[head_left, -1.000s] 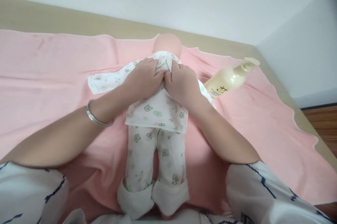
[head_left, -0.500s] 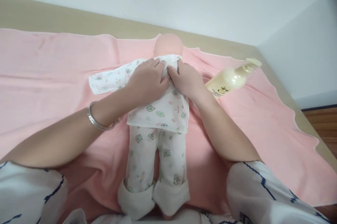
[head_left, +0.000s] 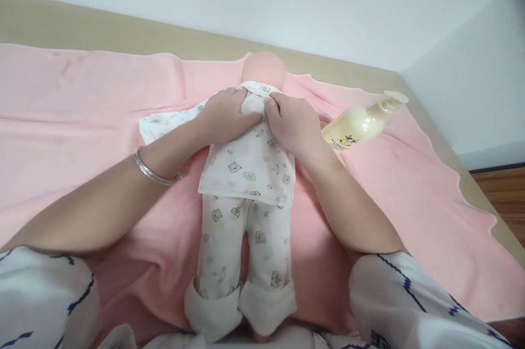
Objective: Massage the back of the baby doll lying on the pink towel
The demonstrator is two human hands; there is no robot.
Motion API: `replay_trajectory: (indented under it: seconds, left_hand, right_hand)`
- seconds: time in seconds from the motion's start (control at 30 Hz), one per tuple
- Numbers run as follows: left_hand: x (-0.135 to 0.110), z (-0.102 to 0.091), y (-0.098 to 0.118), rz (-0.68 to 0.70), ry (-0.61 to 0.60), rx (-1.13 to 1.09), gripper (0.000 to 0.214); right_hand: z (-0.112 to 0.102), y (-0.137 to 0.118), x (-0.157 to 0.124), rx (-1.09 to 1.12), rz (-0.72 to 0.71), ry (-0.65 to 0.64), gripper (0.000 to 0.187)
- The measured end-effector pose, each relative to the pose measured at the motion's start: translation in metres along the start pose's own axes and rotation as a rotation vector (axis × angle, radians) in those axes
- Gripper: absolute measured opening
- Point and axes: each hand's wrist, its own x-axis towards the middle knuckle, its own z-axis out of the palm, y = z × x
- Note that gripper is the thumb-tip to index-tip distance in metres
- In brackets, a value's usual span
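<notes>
A baby doll (head_left: pixel 262 67) lies stretched out with its rounded head at the far end. It wears a white printed baby shirt (head_left: pixel 246 174) and matching trousers (head_left: pixel 266 239) with turned-up white cuffs. Beside the neckline on the left, my left hand (head_left: pixel 227 116) grips the shirt, its thumb laid across the upper body. My right hand (head_left: pixel 293 124) is closed on the cloth just right of the neckline, thumb near the left thumb. Some fingertips are hidden. One sleeve (head_left: pixel 164 124) spreads flat to the left; the other is mostly behind my right hand.
A pale yellow pump bottle (head_left: pixel 356 124) lies tilted right of my right hand. Beneath everything is a wrinkled pink blanket (head_left: pixel 82 86) on a light wooden surface (head_left: pixel 123 26). A white wall (head_left: pixel 287 4) rises behind it.
The shirt's neckline has been smoothed and now shows a folded collar band under the head. My left hand has shifted slightly left and its fingers have drawn in; the right hand stays near the neckline.
</notes>
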Motion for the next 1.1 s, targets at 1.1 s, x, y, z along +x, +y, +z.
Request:
replay_trajectory:
  seconds: [1.1]
  left_hand:
    - [0.004,0.006,-0.002,-0.061,0.057,0.002,0.039]
  right_hand:
    - [0.011,-0.01,-0.012,-0.052,-0.047,0.044,0.052]
